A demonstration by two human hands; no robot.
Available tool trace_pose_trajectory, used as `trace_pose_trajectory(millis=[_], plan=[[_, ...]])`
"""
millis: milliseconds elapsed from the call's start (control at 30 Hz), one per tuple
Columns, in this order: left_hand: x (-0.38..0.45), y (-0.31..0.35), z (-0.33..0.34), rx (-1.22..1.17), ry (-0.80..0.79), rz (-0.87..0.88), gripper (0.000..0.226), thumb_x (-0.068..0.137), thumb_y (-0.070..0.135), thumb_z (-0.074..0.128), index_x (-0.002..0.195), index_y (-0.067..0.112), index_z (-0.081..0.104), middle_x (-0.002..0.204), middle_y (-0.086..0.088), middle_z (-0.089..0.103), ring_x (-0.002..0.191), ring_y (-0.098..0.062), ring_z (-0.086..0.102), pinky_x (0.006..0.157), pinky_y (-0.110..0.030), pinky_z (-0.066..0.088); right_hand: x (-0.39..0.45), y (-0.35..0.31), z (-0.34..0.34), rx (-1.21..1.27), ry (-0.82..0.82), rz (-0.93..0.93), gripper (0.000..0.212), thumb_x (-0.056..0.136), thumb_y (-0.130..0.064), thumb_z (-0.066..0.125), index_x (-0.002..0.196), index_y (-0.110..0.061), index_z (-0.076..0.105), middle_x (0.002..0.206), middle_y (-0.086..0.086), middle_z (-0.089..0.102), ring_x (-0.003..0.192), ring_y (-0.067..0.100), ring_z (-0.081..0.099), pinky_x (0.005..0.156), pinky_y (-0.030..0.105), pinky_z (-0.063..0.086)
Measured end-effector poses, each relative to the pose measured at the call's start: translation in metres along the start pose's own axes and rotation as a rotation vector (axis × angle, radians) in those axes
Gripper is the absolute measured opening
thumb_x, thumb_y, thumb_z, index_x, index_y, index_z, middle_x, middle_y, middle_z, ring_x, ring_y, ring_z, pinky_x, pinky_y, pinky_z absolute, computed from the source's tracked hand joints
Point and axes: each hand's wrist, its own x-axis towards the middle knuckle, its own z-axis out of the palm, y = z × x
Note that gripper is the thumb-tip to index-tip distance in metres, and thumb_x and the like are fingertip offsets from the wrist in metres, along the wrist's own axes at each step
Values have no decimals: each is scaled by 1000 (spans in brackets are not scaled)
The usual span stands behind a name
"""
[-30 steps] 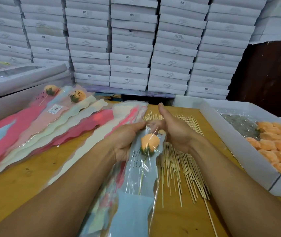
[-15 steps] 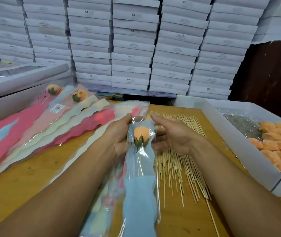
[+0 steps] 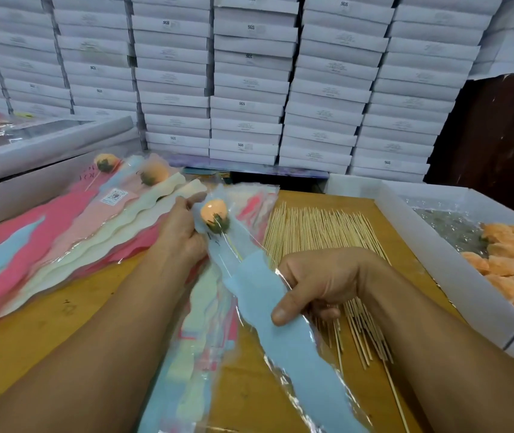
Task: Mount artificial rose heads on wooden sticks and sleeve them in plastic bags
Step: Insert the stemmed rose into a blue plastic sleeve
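Observation:
An orange rose head (image 3: 213,212) on a thin wooden stick sits inside a clear plastic bag with a blue panel (image 3: 268,304). My left hand (image 3: 180,232) holds the bag's upper part beside the rose. My right hand (image 3: 315,284) grips the blue middle of the bag, thumb on top. The bag lies slanted from upper left to lower right over the table. A heap of bare wooden sticks (image 3: 321,232) lies just right of it. Loose orange rose heads (image 3: 512,267) fill a white tray (image 3: 430,260) at the right.
Two sleeved roses (image 3: 154,175) lie on fanned pink, cream and blue bags (image 3: 62,232) at the left. More empty bags (image 3: 199,354) sit under my left forearm. A grey box (image 3: 40,170) stands far left. Stacked white boxes (image 3: 249,89) wall the back.
My right hand moved down from the bag's top and now grips the blue middle. The bagged rose swung up and left, tilting the bag diagonally. My left hand kept hold near the rose.

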Motion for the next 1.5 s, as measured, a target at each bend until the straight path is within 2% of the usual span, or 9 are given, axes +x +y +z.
trace_pose_trajectory(millis=[100,167,233,367,567,700,833,1267,1500], plan=[[7,8,-13,-98,17,-6,35,109,30,35,132,16,58,144,7,53,117,-15,63,53,-23,52,0,-3,2,-73,-62,13,19,95,-8,63,88,9,66,67,8,72,44,7,63,32,14,35],[11,8,-15,-178,-6,-49,30,108,36,39,104,15,60,130,0,59,92,-15,65,67,-31,55,3,-4,4,-79,-58,-10,23,96,-6,62,80,10,66,62,5,71,38,6,58,32,13,36],[9,3,-14,-170,-56,-66,39,104,47,44,106,12,58,106,-5,67,86,-18,67,78,-36,55,7,-3,7,-31,-45,-49,22,96,-4,60,78,7,66,62,6,71,40,6,60,34,14,41],[-3,-11,-4,102,-256,-136,59,95,60,50,122,10,65,112,-12,73,96,-25,72,78,-35,58,13,3,7,99,121,-146,27,91,-10,63,92,17,64,68,19,65,44,11,62,35,16,44],[-18,-22,4,676,-316,-50,49,95,50,60,61,17,72,60,-1,59,51,-15,58,50,-27,48,21,7,5,314,361,-212,20,100,-11,59,85,2,64,56,8,66,42,9,60,37,16,45],[-29,-7,23,1046,-300,-40,38,93,39,68,87,2,72,76,-15,71,64,-23,67,62,-31,56,28,8,4,412,447,-256,20,99,-13,61,82,-2,59,57,8,66,43,12,61,37,18,46],[-37,0,43,1283,-291,24,38,94,38,68,72,8,58,46,1,59,36,-11,54,41,-17,42,30,10,-2,489,632,-321,20,100,-15,60,84,-4,62,60,8,66,44,13,59,37,19,45],[-61,-10,15,1075,-379,-143,18,88,5,73,73,7,63,60,-7,62,46,-15,55,41,-18,40,27,15,-13,456,842,-301,23,96,-23,68,83,-8,56,61,8,66,45,12,54,39,21,41],[-53,20,-8,1235,-294,126,13,89,7,72,89,-5,67,78,-15,60,68,-24,55,61,-27,41,26,14,-11,437,744,-286,67,78,-60,66,103,1,70,72,16,70,51,18,60,42,25,48]])
